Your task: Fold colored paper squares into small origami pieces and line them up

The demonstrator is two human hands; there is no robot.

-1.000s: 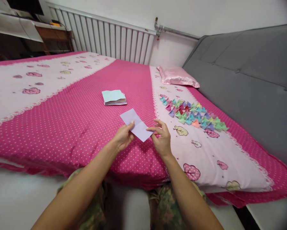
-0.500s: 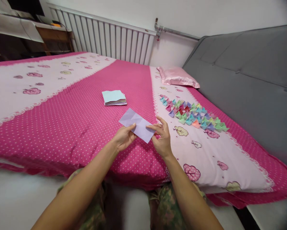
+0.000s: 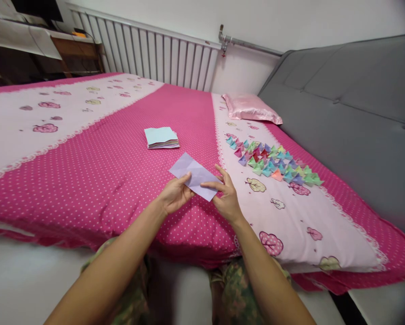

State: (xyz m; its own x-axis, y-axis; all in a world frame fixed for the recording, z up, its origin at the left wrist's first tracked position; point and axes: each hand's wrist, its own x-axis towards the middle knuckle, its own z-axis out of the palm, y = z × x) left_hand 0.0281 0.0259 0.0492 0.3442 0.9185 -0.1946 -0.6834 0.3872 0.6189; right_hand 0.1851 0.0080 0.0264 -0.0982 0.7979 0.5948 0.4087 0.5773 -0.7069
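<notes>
A lilac sheet of paper [image 3: 196, 172], folded into a long rectangle with creases, is held above the near side of the bed. My left hand [image 3: 177, 195] pinches its lower edge, thumb on top and fingers underneath. At the right end, my right hand [image 3: 226, 198] grips the paper between thumb and fingers, the index finger lying across its face. Beyond the paper lies a stack of coloured paper [image 3: 161, 137] with a pale blue sheet on top. To the right stand several rows of small folded paper boats [image 3: 273, 162] in many colours.
The bed is spread with a pink dotted and white patterned sheet [image 3: 97, 180]. A pink satin pillow [image 3: 251, 108] rests against the grey headboard [image 3: 344, 99]. A white radiator [image 3: 148, 49] runs along the far wall, and a desk [image 3: 75, 49] stands at the far left.
My right index finger has slid leftward across the paper, and the right hand has shifted slightly left. The left hand keeps its pinch nearly unmoved.
</notes>
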